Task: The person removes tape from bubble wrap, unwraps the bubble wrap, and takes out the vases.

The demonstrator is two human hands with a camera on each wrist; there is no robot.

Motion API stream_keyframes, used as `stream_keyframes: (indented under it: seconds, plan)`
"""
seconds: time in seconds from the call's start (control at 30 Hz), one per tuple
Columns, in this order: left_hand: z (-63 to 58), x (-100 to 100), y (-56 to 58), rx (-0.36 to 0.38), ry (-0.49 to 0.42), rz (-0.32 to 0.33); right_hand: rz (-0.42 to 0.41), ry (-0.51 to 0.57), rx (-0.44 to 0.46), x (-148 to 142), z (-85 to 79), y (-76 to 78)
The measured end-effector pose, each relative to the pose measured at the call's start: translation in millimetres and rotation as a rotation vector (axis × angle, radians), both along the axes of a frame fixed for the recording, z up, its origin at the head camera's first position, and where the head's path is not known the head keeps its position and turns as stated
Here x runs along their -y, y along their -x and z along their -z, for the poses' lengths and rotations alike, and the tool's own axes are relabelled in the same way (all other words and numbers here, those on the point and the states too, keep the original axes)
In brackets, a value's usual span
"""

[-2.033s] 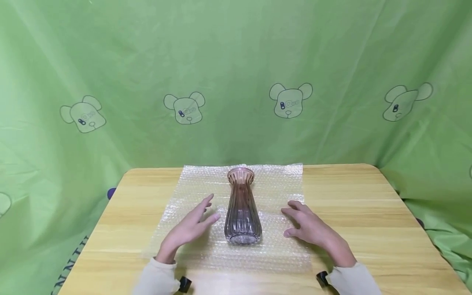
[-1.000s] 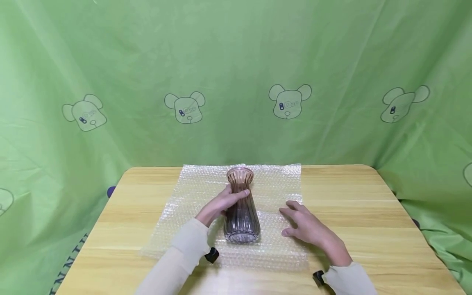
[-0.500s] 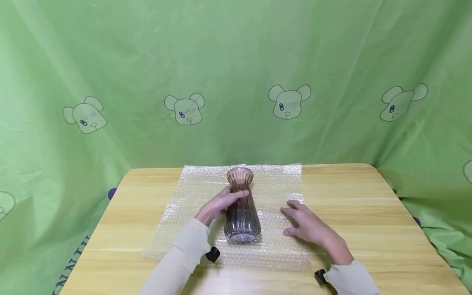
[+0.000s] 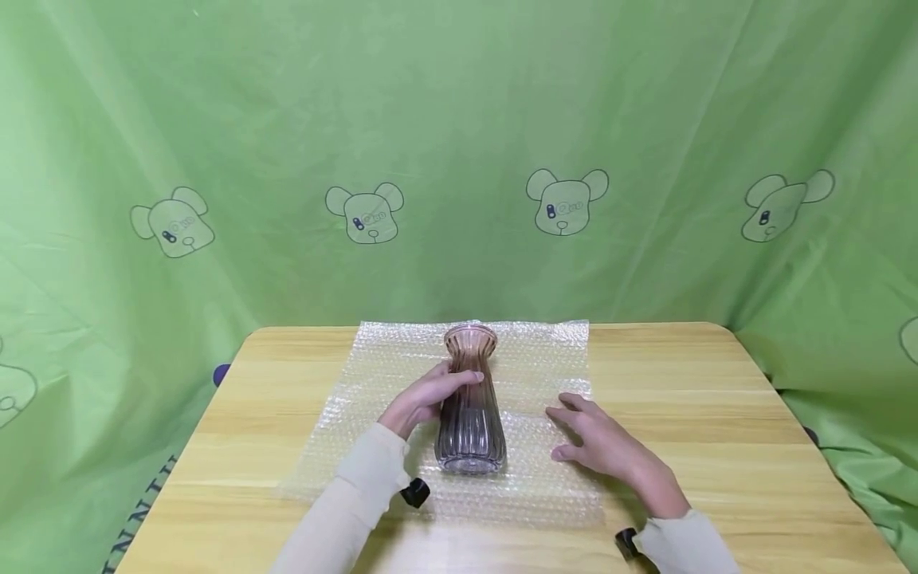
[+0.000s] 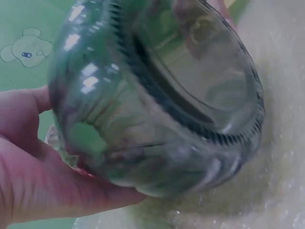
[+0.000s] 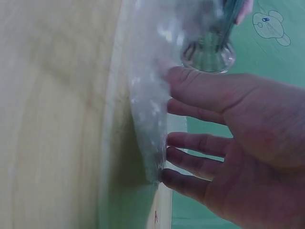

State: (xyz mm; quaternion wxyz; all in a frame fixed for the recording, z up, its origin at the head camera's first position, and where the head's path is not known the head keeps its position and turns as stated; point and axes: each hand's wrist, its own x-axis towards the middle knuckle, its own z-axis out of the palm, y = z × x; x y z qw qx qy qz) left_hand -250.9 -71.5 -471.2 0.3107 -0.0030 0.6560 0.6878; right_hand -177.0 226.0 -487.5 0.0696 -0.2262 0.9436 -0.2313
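A ribbed glass vase (image 4: pixel 469 434), pinkish at its flared rim and smoky grey lower down, lies near the middle of a bubble wrap sheet (image 4: pixel 541 359), its base toward me. My left hand (image 4: pixel 426 392) grips it below the neck, thumb across the top; the other fingers are mostly hidden behind the glass. The left wrist view shows the thick round base (image 5: pixel 162 114) close up. My right hand (image 4: pixel 606 442) rests over the sheet's right edge, apart from the vase. In the right wrist view its fingers (image 6: pixel 195 162) are extended, tips right at the bubble wrap (image 6: pixel 150 109).
Beneath the sheet is a light wood-grain table (image 4: pixel 681 391) with rounded far corners. A green curtain (image 4: pixel 459 119) printed with bear heads hangs behind it and along both sides. Each wrist carries a small black camera, such as the left one (image 4: pixel 415 493).
My left hand has moved right from beside the vase and taken hold of it. The right hand, the vase and the bubble wrap stay about where they were.
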Motion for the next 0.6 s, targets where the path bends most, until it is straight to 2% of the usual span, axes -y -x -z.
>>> stream_keyframes:
  seconds: [0.27, 0.47, 0.6]
  plan:
    - [-13.4, -1, -0.6, -0.043, -0.044, 0.0, -0.022, -0.006, -0.006, -2, -2.0, -1.1]
    - [-19.3, 1, 4.8, -0.075, -0.107, 0.004, -0.028, -0.014, 0.004, -5, -2.2, -4.4]
    - [-24.8, 3, 9.4, -0.093, -0.122, -0.025, -0.035, -0.022, 0.0, -7, -2.6, -5.9]
